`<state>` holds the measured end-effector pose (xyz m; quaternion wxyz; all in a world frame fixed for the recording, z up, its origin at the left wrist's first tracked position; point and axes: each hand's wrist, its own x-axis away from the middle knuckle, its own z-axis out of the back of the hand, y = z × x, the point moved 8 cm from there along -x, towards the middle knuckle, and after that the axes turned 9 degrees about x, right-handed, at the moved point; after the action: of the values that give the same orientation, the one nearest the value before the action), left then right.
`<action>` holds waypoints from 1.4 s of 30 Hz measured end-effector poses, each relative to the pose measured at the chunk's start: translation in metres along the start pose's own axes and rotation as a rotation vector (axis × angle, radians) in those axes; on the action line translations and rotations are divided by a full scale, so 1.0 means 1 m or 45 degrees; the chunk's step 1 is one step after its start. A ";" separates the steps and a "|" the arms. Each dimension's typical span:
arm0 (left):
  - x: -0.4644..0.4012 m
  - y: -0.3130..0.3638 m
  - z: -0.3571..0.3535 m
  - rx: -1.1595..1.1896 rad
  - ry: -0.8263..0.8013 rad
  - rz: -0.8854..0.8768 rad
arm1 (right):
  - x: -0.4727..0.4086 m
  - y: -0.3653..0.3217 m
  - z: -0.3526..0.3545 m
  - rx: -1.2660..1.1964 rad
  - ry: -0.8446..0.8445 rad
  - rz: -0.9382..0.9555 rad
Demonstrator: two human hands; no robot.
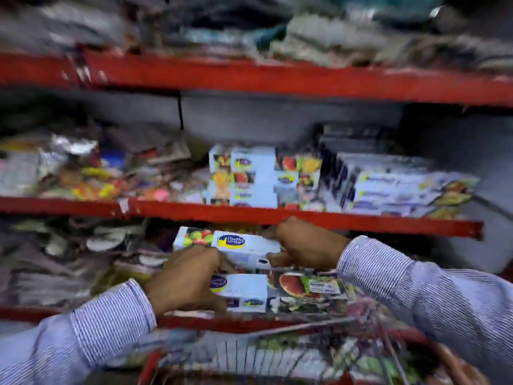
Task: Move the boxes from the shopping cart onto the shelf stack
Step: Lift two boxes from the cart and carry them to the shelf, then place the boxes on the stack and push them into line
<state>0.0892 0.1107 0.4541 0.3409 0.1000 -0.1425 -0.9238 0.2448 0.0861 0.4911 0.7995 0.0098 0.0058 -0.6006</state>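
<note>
White box (244, 250) gripped at both ends, left hand (191, 276) and right hand (302, 245) fingers curled around it.

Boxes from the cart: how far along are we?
Done: a stack of boxes already sits on the middle shelf. In hand: the left hand and right hand grip the held boxes below that shelf. Left: more boxes in the cart, blurred, count unclear.

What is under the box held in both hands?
Under the held box sits a second matching box, with more boxes in the shopping cart lower down. Hands and blur hide whether they touch.
</note>
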 end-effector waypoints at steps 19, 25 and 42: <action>-0.109 0.003 0.124 -0.015 0.155 -0.014 | -0.121 0.115 0.073 0.144 0.122 -0.269; -0.131 -0.022 0.106 0.001 0.118 0.017 | -0.162 0.135 0.037 0.258 0.093 -0.302; -0.202 -0.053 0.098 0.102 0.235 0.035 | -0.136 0.143 0.055 -0.081 0.289 -0.205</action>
<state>0.1807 0.3010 0.5464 0.3609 0.1963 -0.1485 -0.8995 0.3442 0.2551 0.5500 0.7429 0.0518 0.1158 -0.6572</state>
